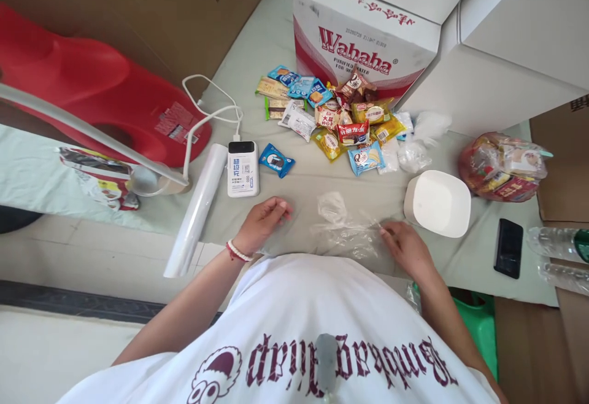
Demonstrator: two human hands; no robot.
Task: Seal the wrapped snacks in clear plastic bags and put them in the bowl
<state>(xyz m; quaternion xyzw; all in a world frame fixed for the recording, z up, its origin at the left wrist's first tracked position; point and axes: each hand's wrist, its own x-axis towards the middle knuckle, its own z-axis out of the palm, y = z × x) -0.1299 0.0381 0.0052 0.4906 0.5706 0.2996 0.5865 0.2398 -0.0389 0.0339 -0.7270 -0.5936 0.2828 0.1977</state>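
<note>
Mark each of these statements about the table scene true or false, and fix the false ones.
1. Both hands rest on a clear plastic bag. True: left hand, right hand.
2. The snack packets lie inside the bag. False: they are piled beyond it, in front of the Wahaha box.
3. A black phone lies right of the white container. True.
4. The power bank is unplugged. False: a white cable runs into it.
</note>
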